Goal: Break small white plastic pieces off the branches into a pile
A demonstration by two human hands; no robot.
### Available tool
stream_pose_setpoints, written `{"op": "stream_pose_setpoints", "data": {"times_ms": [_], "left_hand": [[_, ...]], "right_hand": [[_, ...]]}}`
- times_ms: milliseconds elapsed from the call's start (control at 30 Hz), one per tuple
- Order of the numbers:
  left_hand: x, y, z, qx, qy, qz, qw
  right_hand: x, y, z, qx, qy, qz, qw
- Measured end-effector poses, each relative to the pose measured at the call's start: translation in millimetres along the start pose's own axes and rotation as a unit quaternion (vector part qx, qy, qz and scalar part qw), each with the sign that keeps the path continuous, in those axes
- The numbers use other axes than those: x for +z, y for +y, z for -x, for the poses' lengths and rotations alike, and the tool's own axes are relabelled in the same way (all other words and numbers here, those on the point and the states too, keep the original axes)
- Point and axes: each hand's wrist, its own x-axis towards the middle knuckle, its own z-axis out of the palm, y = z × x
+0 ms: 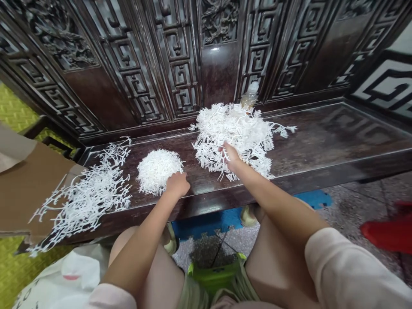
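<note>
My right hand (232, 158) is closed on a white plastic branch (224, 159) with short forked twigs, at the front of a large heap of similar spiky branches (233, 124). My left hand (178, 184) touches the right edge of a round pile of small white pieces (159, 169). Its fingers are curled, and whatever may be between them is hidden. Farther left lies a loose tangle of bare white stems (92, 195), partly hanging over the front edge of the dark wooden bench (309, 150).
A clear bottle (250, 95) stands behind the large heap, against the carved wooden back (180, 56). Brown cardboard (35, 189) lies at the left end. A white bag (64, 279) is at lower left, and a red object (389, 234) at right.
</note>
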Motion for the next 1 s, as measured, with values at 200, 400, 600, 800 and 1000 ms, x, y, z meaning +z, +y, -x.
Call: {"op": "stream_pose_setpoints", "data": {"times_ms": [200,400,600,800,1000], "left_hand": [[-1.8,11.8,-1.2,0.142,0.051,0.254,0.955],[-5.1,19.7,5.5,0.160,0.105,0.319,0.928],[-9.7,14.0,6.0,0.110,0.047,0.387,0.914],[-19.1,11.9,9.4,0.072,0.024,0.509,0.858],[-18.5,10.6,7.7,0.022,0.079,0.520,0.850]], "right_hand": [[8.4,-14.7,22.5,0.101,-0.299,-0.122,0.941],[11.4,-26.7,41.7,0.121,-0.353,-0.184,0.909],[6.9,-25.9,34.1,0.076,-0.237,-0.116,0.961],[7.9,-16.1,27.8,0.073,-0.163,0.143,0.973],[10.5,-12.6,32.7,0.011,-0.287,0.243,0.927]]}}
